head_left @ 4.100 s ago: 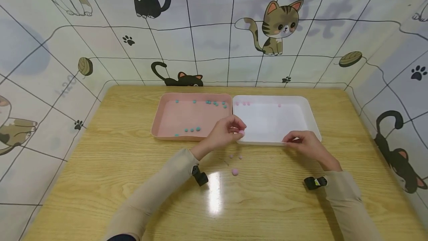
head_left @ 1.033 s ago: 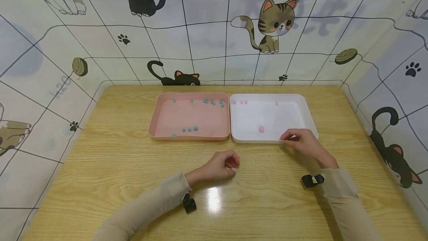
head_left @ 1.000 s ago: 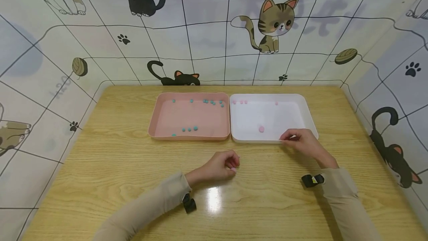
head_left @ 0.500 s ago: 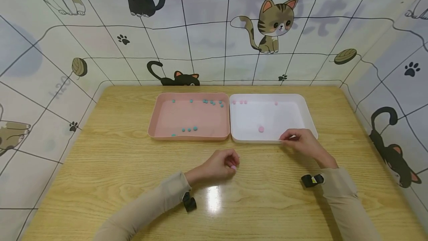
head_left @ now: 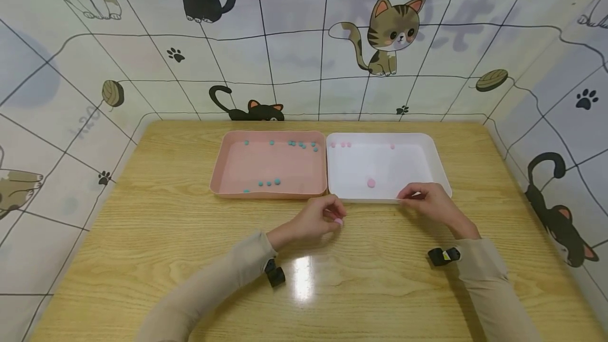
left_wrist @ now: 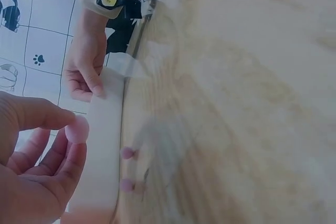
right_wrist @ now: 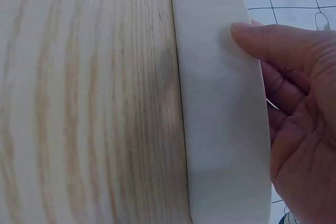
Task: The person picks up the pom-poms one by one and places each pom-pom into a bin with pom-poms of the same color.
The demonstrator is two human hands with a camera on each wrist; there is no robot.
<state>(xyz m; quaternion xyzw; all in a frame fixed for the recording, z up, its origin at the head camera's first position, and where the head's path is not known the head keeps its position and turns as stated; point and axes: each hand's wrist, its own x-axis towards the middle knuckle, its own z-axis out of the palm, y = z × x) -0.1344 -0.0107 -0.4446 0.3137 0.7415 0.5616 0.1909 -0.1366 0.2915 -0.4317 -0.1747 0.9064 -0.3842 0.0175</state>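
Ball [left_wrist: 77, 130]; pinched by left hand [head_left: 314, 220] | apparently done: five balls [head_left: 371, 183] in white tray [head_left: 408, 165]; remaining: this one, two small balls [left_wrist: 127, 152] on desk [head_left: 380, 278] | right hand [head_left: 433, 203] gripping white tray

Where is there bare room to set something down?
Free: the table between the sleeves; the table left of the pink tray; its middle, between front and back teal balls. Crowded: the pink tray's back right corner, and near the left hand, where two pink balls lie beside the white tray.
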